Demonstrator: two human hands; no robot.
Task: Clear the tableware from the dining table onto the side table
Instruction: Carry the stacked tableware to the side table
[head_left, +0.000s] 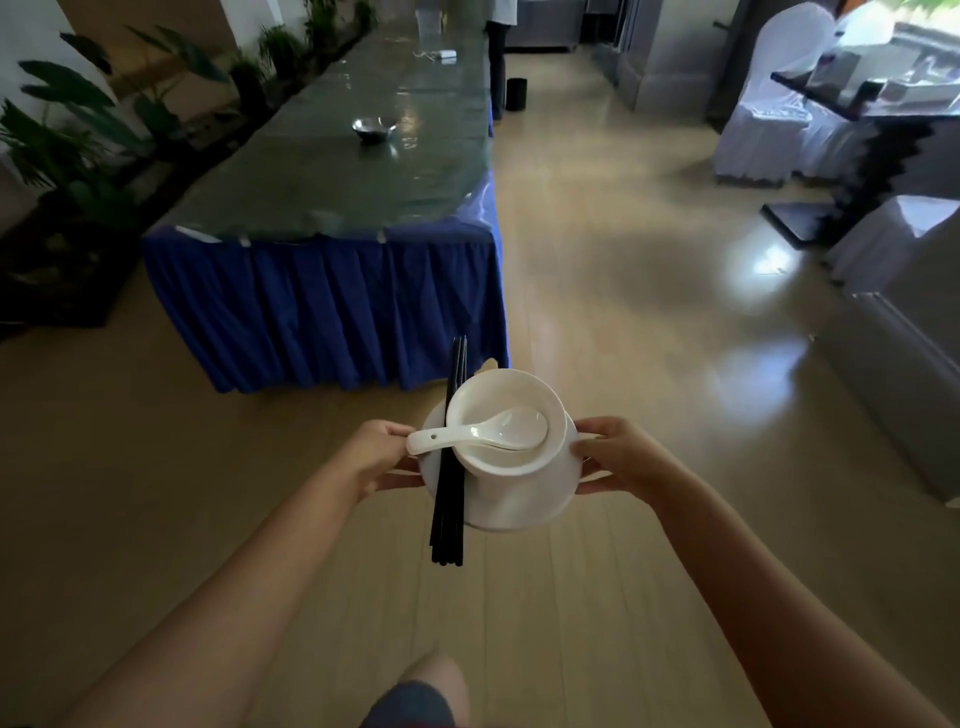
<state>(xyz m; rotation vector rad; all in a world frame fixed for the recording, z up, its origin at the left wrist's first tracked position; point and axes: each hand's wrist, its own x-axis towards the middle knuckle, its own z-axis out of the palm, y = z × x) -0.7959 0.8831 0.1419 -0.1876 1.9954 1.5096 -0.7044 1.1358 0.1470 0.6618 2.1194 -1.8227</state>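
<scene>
I carry a white plate (524, 506) in front of me, above the floor. A white bowl (511, 457) stands on it, with a white ceramic spoon (483, 434) lying across the bowl. Black chopsticks (449, 467) rest on the plate's left side, sticking out front and back. My left hand (376, 457) grips the plate's left rim and my right hand (618, 457) grips its right rim. Ahead stands a long table (322, 176) with a blue skirt and a glossy green top.
A metal bowl (373, 129) sits on the long table. Potted plants (78, 156) line its left side. A dark table (883, 104) and white-covered chairs (769, 104) stand at the right. A person stands at the long table's far end. A black bin (517, 93) is on the floor.
</scene>
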